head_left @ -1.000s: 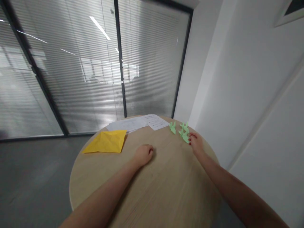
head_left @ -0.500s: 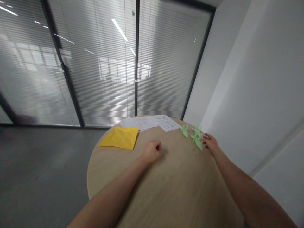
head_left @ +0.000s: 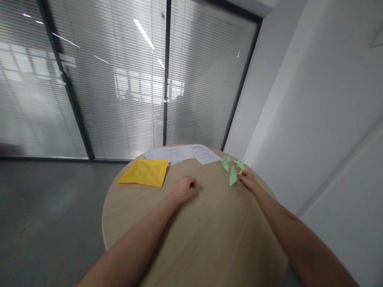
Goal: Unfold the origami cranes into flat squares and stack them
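Note:
My right hand (head_left: 248,180) is at the right side of the table, thumb and fingers pinched on a pale green folded paper crane (head_left: 233,177). Just behind it sits another green paper crane (head_left: 239,164), and a third paper crane (head_left: 225,163) lies a little to the left. My left hand (head_left: 184,189) rests on the tabletop in a loose fist, with nothing showing in it. Left of that fist lies a creased yellow paper (head_left: 146,173), its far left corner folded to a point.
Printed white sheets (head_left: 206,154) overlap along the far edge of the round wooden table (head_left: 203,239). Beyond the table stands a glass partition with blinds (head_left: 128,99). A white wall (head_left: 314,119) rises close on the right.
My right hand has closed on the nearest crane and drawn it left and slightly nearer, apart from the others and turned. My left hand stays in place. The view has shifted a little right.

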Available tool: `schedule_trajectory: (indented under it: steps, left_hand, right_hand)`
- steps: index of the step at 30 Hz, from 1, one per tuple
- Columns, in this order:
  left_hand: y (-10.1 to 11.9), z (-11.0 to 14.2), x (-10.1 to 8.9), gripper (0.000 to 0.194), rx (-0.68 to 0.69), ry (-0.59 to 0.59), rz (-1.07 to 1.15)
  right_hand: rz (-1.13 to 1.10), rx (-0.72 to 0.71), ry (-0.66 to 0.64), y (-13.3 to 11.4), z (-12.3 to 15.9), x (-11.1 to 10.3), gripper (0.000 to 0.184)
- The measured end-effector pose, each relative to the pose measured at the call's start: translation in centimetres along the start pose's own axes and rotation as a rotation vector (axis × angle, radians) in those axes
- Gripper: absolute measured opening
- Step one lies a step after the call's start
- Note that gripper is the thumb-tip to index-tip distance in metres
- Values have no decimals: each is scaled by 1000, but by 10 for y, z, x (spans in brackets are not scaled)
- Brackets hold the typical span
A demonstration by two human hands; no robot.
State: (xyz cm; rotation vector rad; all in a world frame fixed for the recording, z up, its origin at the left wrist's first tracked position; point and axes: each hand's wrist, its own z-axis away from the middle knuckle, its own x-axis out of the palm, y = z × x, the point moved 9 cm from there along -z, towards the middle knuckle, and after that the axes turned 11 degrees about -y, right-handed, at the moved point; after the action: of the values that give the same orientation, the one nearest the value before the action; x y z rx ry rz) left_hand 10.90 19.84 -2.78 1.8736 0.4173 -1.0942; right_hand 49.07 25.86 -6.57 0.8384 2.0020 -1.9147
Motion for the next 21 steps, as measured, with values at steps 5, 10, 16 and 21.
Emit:
schedule_trajectory:
  steps: [5,10,16,21]
  left_hand:
    - [-2,1,2,28,-13,8,55]
    - [0,-3,-10,29,-38,78,173]
    - [-2,-15,-44,37,-106,212,396]
    - [-5,2,-40,36,-77,187,572]
  right_hand:
    - [55,-45,-37,-25,20,12,23]
    - [-26,-101,-181,-68,47,41,37]
    - [-158,-206,-448,-126,86,105,39]
    - [-311,-235,-624,-137,120,140,49]
